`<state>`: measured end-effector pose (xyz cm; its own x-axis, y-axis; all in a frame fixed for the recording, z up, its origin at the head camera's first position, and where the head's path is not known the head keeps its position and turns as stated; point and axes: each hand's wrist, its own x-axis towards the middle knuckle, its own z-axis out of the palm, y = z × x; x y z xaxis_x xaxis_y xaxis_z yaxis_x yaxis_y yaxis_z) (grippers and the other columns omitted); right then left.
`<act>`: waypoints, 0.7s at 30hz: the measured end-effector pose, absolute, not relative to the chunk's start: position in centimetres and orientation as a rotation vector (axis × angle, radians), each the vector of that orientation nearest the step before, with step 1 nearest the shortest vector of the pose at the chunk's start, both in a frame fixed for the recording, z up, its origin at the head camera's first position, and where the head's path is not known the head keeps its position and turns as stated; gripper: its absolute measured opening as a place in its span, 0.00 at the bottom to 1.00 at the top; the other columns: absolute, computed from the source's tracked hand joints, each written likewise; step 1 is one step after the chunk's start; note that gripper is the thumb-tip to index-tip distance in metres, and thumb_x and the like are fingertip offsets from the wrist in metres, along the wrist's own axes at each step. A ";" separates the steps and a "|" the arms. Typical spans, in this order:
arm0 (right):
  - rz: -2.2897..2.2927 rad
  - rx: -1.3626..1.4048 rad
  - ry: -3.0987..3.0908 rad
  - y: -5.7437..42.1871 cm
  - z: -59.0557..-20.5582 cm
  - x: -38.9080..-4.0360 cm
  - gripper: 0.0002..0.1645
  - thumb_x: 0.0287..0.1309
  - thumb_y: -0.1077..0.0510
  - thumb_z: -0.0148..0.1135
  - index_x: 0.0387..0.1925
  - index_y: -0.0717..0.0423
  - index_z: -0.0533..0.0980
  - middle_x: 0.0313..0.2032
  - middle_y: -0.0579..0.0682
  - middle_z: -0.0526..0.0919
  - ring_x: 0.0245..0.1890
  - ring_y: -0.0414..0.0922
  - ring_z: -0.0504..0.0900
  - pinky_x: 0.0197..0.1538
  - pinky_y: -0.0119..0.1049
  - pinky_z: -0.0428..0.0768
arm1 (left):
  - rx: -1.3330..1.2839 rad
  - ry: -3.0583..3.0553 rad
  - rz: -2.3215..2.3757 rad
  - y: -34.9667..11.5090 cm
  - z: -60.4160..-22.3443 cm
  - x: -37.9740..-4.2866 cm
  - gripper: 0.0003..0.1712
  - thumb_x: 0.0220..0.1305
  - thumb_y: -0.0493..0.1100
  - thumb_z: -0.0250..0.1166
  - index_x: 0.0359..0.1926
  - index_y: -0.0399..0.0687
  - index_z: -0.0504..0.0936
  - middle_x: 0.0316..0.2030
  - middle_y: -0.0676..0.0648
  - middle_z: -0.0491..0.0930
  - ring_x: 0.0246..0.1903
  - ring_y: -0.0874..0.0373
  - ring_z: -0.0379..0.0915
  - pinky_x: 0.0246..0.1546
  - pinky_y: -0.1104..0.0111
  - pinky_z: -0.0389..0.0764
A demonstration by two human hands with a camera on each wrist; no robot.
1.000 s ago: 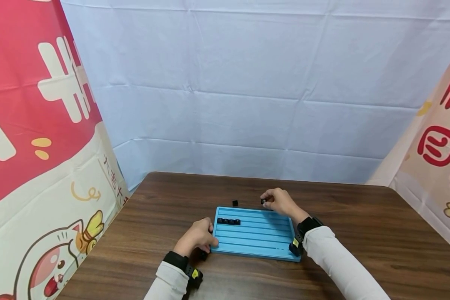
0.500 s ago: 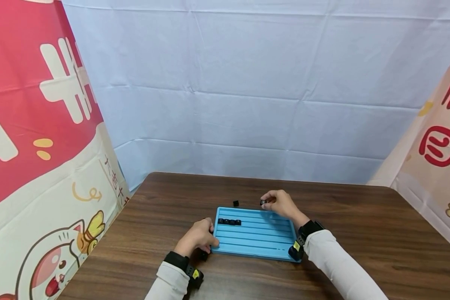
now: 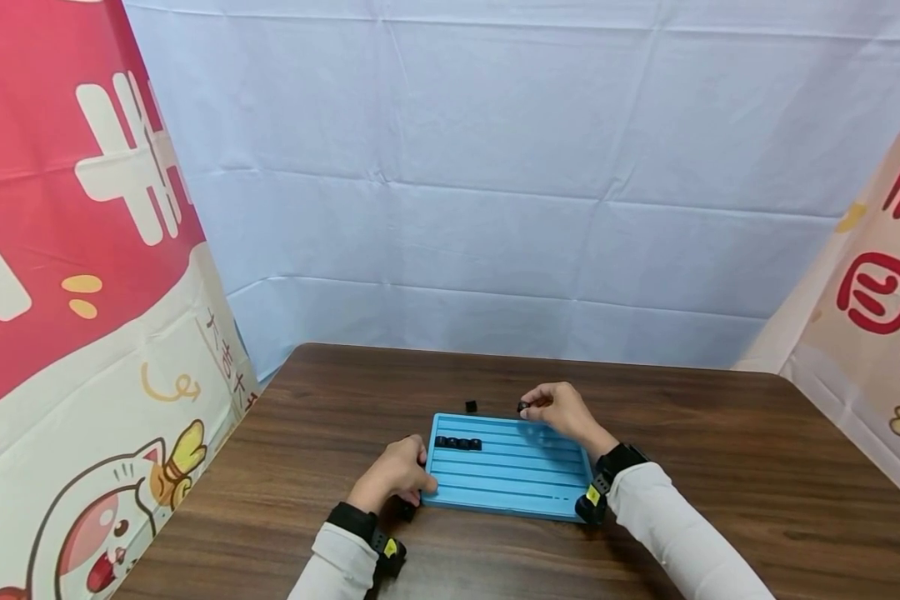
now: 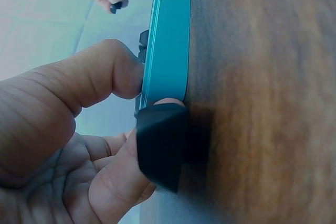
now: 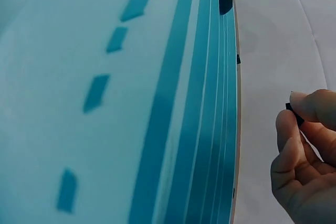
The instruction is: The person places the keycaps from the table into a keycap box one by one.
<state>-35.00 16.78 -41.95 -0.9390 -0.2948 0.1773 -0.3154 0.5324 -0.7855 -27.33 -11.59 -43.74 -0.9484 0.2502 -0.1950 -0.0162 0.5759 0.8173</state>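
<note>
A shallow blue tray point(image 3: 510, 490) with long parallel slots lies on the table. My left hand point(image 3: 397, 473) grips its left edge near the front corner, thumb on the rim. A loose black keycap point(image 4: 163, 145) lies beside that hand and hides one fingertip in the left wrist view. Just beyond the tray's back edge, my right hand point(image 3: 562, 408) pinches another black keycap point(image 5: 295, 114) between thumb and fingertips. Several black keycaps point(image 3: 458, 443) stand in a row at the left end of an upper slot.
One more black keycap point(image 3: 471, 407) lies on the wooden table point(image 3: 690, 467) behind the tray. A pale cloth point(image 3: 495, 167) hangs past the table's far edge, with printed cloths at both sides.
My right hand has shifted very slightly left with its keycap, which appears turned between the fingertips. The left hand and the tray stay in place.
</note>
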 end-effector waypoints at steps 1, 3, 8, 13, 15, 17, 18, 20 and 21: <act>1.400 0.551 -2.726 16.8 -42.0 -35.0 0.07 0.53 0.67 0.64 0.36 0.65 0.79 0.29 0.51 0.78 0.28 0.47 0.76 0.30 0.37 0.74 | 0.194 2.521 1.312 -11.6 -43.7 -27.3 0.18 0.42 0.25 0.64 0.31 0.34 0.63 0.20 0.43 0.63 0.13 0.53 0.71 0.14 0.64 0.78; 1.405 0.565 -2.716 16.8 -42.0 -34.9 0.07 0.53 0.67 0.64 0.36 0.65 0.80 0.29 0.51 0.79 0.28 0.46 0.75 0.31 0.37 0.74 | 0.198 2.520 1.314 -11.6 -43.8 -27.4 0.18 0.42 0.25 0.64 0.32 0.34 0.63 0.20 0.43 0.63 0.12 0.53 0.71 0.14 0.64 0.78; 1.476 0.584 -2.719 16.2 -42.2 -34.5 0.08 0.53 0.67 0.64 0.36 0.66 0.79 0.29 0.51 0.79 0.27 0.47 0.75 0.31 0.38 0.73 | 0.201 2.524 1.314 -11.6 -43.9 -27.4 0.18 0.43 0.25 0.64 0.31 0.35 0.63 0.20 0.43 0.64 0.13 0.53 0.71 0.14 0.64 0.78; 1.531 0.594 -2.746 15.4 -42.3 -34.1 0.07 0.52 0.67 0.65 0.35 0.66 0.79 0.27 0.51 0.79 0.27 0.49 0.76 0.29 0.38 0.74 | 0.197 2.531 1.311 -11.5 -44.0 -27.4 0.18 0.43 0.25 0.65 0.31 0.34 0.63 0.21 0.42 0.64 0.13 0.53 0.71 0.14 0.64 0.78; 1.517 0.618 -2.760 15.2 -42.5 -34.0 0.06 0.52 0.67 0.64 0.34 0.66 0.79 0.27 0.51 0.79 0.26 0.49 0.76 0.29 0.37 0.74 | 0.197 2.533 1.309 -11.5 -44.0 -27.4 0.18 0.43 0.25 0.65 0.31 0.34 0.64 0.21 0.41 0.65 0.13 0.53 0.72 0.14 0.64 0.78; 1.479 0.650 -2.775 14.9 -42.5 -33.9 0.06 0.52 0.67 0.64 0.34 0.65 0.80 0.26 0.49 0.79 0.25 0.48 0.76 0.28 0.37 0.74 | 0.198 2.535 1.306 -11.5 -44.0 -27.5 0.18 0.43 0.25 0.65 0.31 0.34 0.64 0.21 0.41 0.65 0.13 0.53 0.72 0.14 0.64 0.78; 1.459 0.668 -2.784 14.8 -42.6 -33.9 0.05 0.52 0.67 0.64 0.34 0.64 0.80 0.26 0.49 0.79 0.25 0.47 0.75 0.28 0.36 0.74 | 0.199 2.535 1.306 -11.5 -44.0 -27.5 0.18 0.43 0.25 0.65 0.31 0.34 0.64 0.21 0.41 0.65 0.13 0.53 0.72 0.14 0.64 0.78; 1.424 0.708 -2.802 14.4 -42.6 -33.7 0.05 0.53 0.67 0.64 0.34 0.64 0.80 0.26 0.49 0.79 0.25 0.46 0.75 0.27 0.36 0.74 | 0.199 2.536 1.305 -11.4 -44.0 -27.5 0.18 0.42 0.25 0.65 0.31 0.34 0.64 0.21 0.42 0.65 0.13 0.53 0.72 0.14 0.64 0.78; 1.411 0.719 -2.810 14.3 -42.7 -33.6 0.06 0.52 0.67 0.64 0.34 0.64 0.80 0.27 0.48 0.79 0.25 0.45 0.75 0.27 0.36 0.73 | 0.198 2.536 1.304 -11.4 -44.0 -27.5 0.18 0.42 0.25 0.65 0.31 0.34 0.64 0.20 0.42 0.65 0.13 0.53 0.72 0.14 0.64 0.78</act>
